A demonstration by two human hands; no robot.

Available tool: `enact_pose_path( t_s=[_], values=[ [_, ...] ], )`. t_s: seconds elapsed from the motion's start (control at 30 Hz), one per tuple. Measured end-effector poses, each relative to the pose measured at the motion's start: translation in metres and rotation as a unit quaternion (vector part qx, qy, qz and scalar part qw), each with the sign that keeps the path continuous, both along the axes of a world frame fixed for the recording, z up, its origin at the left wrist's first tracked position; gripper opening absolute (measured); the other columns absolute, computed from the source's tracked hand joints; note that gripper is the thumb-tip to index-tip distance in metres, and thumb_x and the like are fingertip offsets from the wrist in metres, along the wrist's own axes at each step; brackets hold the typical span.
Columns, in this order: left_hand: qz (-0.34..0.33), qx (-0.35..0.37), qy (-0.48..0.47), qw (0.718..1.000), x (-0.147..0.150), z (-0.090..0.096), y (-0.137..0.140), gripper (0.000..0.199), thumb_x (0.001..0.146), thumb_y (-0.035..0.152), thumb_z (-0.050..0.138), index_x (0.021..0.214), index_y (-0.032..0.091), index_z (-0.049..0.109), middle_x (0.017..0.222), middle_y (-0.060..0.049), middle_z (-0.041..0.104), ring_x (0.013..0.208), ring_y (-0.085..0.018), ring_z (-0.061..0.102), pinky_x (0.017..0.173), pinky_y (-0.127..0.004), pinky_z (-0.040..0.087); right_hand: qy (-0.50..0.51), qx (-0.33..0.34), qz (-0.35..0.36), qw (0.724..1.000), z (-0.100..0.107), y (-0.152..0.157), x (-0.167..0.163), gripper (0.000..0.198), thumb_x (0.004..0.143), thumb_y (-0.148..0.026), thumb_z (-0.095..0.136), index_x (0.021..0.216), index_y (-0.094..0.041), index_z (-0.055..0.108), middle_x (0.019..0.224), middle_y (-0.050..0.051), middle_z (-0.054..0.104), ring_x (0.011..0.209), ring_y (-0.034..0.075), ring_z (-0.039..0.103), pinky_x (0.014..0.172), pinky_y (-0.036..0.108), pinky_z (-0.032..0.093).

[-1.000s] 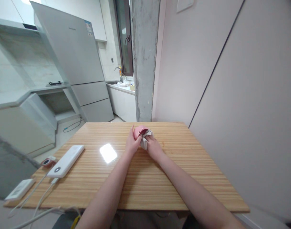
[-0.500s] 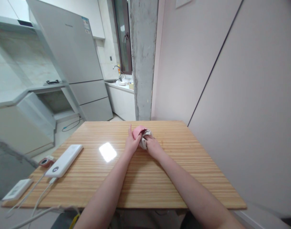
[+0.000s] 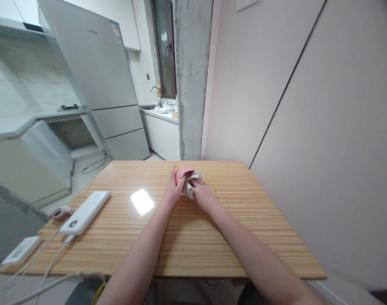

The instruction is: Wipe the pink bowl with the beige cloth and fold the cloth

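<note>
Over the far middle of the wooden table (image 3: 123, 250), my left hand (image 3: 173, 189) grips a small pink bowl (image 3: 182, 170) from its left side. The bowl is tipped, with its opening toward the right. My right hand (image 3: 202, 192) is closed on a light grey cloth (image 3: 189, 190), which is bunched up and pressed into and against the bowl's opening. The fingertips of my right hand are partly hidden in the cloth's folds. The bowl's inside is mostly covered.
On the table's left lie a white power bank (image 3: 85, 212) with cables, a small reddish-brown round object (image 3: 57, 215) and a white box-like device (image 3: 22, 250). A concrete pillar (image 3: 193, 84) and a pale wall (image 3: 260, 76) stand behind. A fridge (image 3: 92, 67) is at back left.
My left hand and the bowl have shifted slightly left and tilted a little. My right hand stays at the cloth, moved only slightly. The whole view has shifted a little.
</note>
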State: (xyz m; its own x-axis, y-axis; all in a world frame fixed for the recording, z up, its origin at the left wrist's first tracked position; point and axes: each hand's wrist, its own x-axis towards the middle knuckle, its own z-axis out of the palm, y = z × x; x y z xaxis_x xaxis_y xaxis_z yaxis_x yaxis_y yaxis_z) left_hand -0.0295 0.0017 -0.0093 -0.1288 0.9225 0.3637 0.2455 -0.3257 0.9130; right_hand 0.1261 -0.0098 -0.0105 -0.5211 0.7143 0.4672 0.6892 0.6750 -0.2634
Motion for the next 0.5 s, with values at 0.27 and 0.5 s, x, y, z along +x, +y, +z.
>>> enact_pose_path(
  t_s=[0.27,0.5],
  values=[
    [0.013,0.003,-0.123,0.992,0.037,-0.004,-0.014,0.070,0.083,0.042,0.058,0.141,0.018,0.028,0.125,-0.013,0.058,0.112,-0.022,0.059,0.095,-0.034,0.047,0.208,-0.007,-0.007,0.978,-0.004,-0.002,-0.006,0.030,0.088,-0.012,0.046,0.113,-0.015,0.062,0.110,0.013,0.061,0.103,0.021,0.055,0.091,0.035,0.047],
    [0.019,0.015,-0.002,1.000,0.004,0.005,-0.002,0.059,0.078,0.034,0.062,0.131,0.017,0.043,0.121,-0.012,0.059,0.115,-0.025,0.056,0.103,-0.040,0.040,0.045,-0.002,0.008,0.999,0.003,0.001,-0.001,0.031,0.090,-0.016,0.048,0.118,-0.017,0.061,0.119,0.014,0.060,0.112,0.025,0.052,0.094,0.038,0.045]
  ],
)
